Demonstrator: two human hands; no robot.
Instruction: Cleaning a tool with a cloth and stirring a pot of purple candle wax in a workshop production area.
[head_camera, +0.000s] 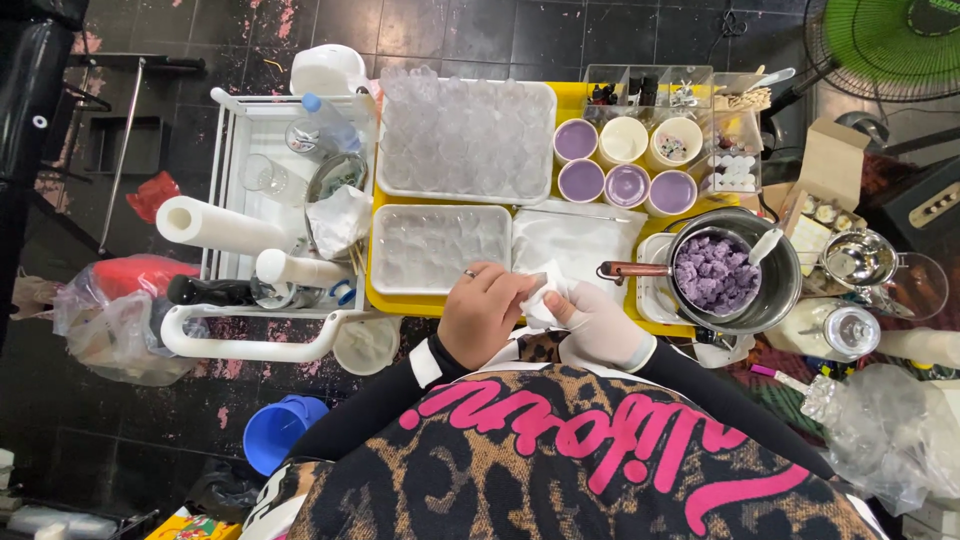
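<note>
My left hand (483, 312), bare with a ring on one finger, and my right hand (604, 325), in a thin white glove, meet at the near edge of the yellow table (570, 98). Together they pinch a crumpled white tissue (545, 300) between the fingers. Just beyond my left hand lies a white tray of small clear cups (440, 248). Beyond the tissue lies a flat white plastic sheet (580, 240). To the right a small pan with purple chunks (713, 272) sits inside a larger steel pot (785, 285).
A bigger tray of clear cups (465, 135) fills the far side. Round cups with purple and cream contents (625, 160) stand beside a clear compartment box (650, 85). A white cart (270, 200) with bottles and a paper roll stands left. A blue bucket (280, 428) is on the floor.
</note>
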